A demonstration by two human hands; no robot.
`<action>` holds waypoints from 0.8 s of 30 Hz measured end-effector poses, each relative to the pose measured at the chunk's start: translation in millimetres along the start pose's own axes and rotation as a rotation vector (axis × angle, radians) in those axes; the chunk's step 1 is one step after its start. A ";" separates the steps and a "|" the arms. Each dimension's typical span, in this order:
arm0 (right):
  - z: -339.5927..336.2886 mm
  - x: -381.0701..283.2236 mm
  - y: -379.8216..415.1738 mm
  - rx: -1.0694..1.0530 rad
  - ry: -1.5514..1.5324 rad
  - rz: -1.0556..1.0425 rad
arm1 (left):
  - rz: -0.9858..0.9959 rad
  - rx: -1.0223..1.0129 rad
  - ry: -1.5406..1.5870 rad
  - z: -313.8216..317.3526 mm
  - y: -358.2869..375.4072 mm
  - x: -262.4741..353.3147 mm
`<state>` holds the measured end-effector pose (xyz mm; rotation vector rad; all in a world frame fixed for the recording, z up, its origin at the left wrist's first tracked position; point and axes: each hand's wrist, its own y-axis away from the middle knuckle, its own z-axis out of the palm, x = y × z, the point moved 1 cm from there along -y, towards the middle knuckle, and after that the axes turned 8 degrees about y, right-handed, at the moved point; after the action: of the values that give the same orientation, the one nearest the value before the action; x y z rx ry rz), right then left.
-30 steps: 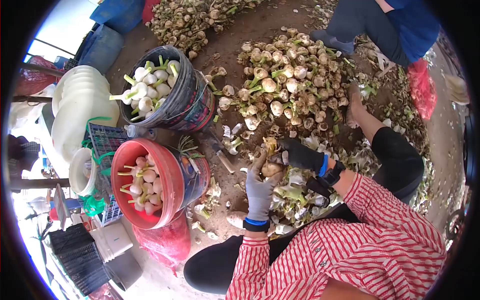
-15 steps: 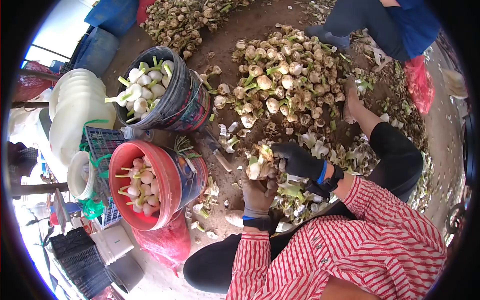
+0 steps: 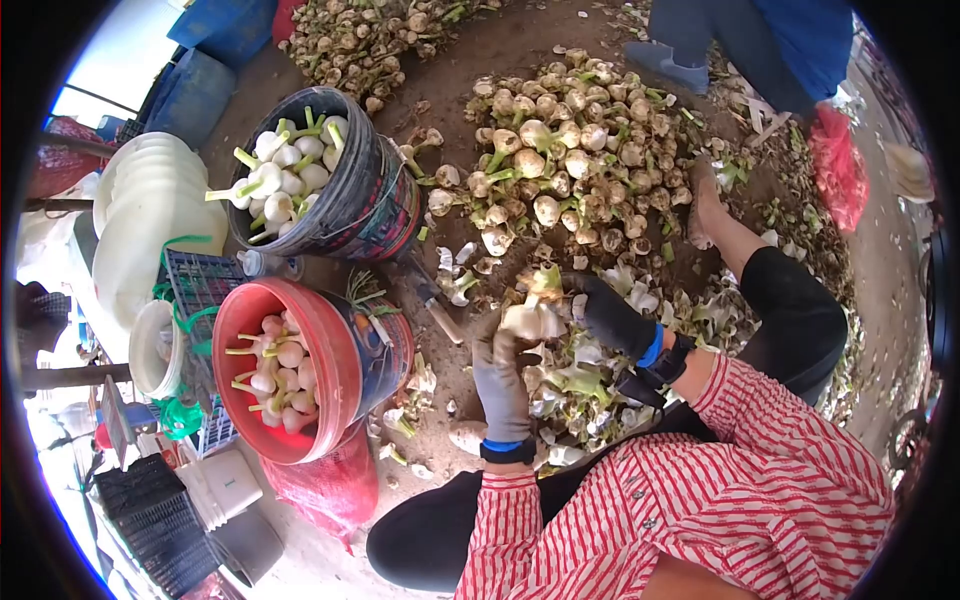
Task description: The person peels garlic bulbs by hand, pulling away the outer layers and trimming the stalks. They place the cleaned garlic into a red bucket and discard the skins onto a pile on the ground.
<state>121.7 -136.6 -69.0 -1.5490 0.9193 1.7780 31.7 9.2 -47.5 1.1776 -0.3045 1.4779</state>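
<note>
— Gripping anything, those two hands?

— Both are on one pale, half-peeled garlic bulb [image 3: 530,318]. The left hand [image 3: 500,375], in a grey knit glove, grasps it from below, and the right hand [image 3: 610,312], in a black glove, closes on it from the side. The bulb sits between them, above the dirt floor [image 3: 500,60], in front of the person's knees.

— And underneath?

— A litter of pale peeled skins and green stalk scraps [image 3: 580,385] on the ground (it spreads out toward the person's bent right leg). Just beyond the hands lies a big heap of unpeeled, dirty garlic bulbs [image 3: 575,150].

— Any containers?

— Two, to the left of the hands. The nearer is a red plastic bucket [image 3: 345,360] holding peeled, pinkish bulbs with short stalks. Behind it stands a dark, scuffed bucket [image 3: 370,200] filled with clean white bulbs with green stalks.

— Tools?

— A wooden-handled knife [image 3: 438,305] lies on the ground between the buckets and the hands, untouched.

— Anyone else there?

— Another person's legs in dark trousers [image 3: 700,30] show at the top edge, past the heap. A second pile of garlic [image 3: 380,40] lies farther back.
</note>
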 end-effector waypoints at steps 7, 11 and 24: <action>-7.3 -25.5 17.7 -0.210 -0.310 -0.042 | -0.080 -0.218 0.167 2.3 8.1 14.0; -18.4 -0.1 5.0 -0.255 0.252 -0.652 | 0.085 -0.153 -0.164 2.6 2.2 2.4; -44.8 6.0 8.3 -0.261 1.210 0.021 | -0.091 -0.127 0.236 3.3 11.4 5.7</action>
<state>140.0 -178.0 -77.5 -2.8458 1.2048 0.8326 24.4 6.6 -36.7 0.8944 -0.1779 1.4782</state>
